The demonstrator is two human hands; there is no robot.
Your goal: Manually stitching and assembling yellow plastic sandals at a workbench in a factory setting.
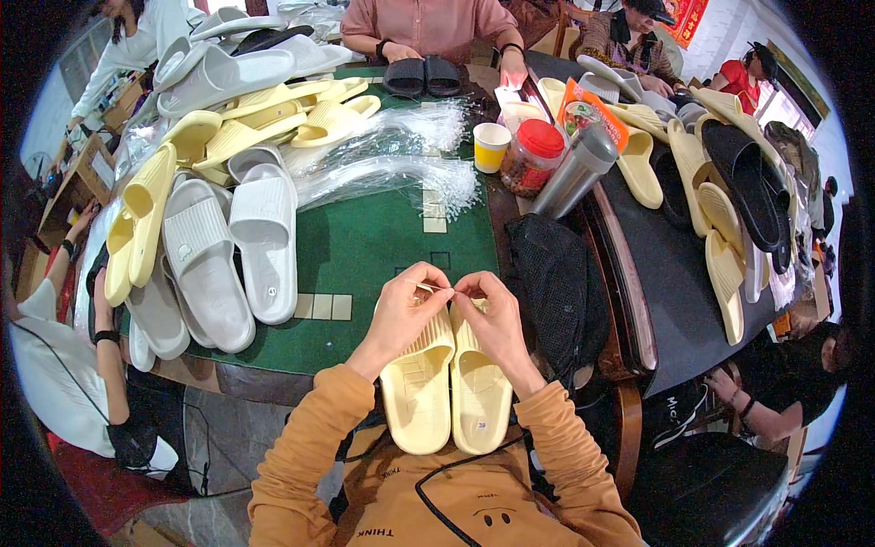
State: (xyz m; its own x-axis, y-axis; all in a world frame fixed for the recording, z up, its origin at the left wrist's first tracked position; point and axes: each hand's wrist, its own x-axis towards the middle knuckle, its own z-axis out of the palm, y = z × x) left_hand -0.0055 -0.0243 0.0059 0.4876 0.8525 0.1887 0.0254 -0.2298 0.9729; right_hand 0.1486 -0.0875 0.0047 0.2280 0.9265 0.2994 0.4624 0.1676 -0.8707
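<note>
A: Right, surface first. What carries the things?

B: A counter (383, 237) with a green felt top and pale square markings. To its right, a second, dark counter (670, 273) with more slides along it. People sit all round; the room is crowded and the walls are barely in view.

A: What lies on the green top?

B: Far left, a heap of pale yellow slides (232, 128), with white and grey slides (232, 246) fanned out below it. Mid-top, bundles of clear plastic fasteners (392, 164). A black pair of slides (424, 77) lies in front of a person in a pink shirt. Near the seam between the two counters: a yellow paper cup (491, 146), a red-lidded jar (533, 157), a steel flask (574, 171) lying tilted. A black mesh bag (551, 287) hangs over the near right edge.

A: Hands?

B: Both come up from orange sleeves. The left hand (401, 314) and right hand (492, 314) meet at the fingertips, fingers curled and pinched shut on a thin pale fastener (436, 289) stretched between them.

A: And the pair being worked on?

B: A pale yellow pair of slides (447, 387), side by side and touching, soles up, at the near edge of the counter and reaching onto the lap. Both hands rest on its far end.
</note>
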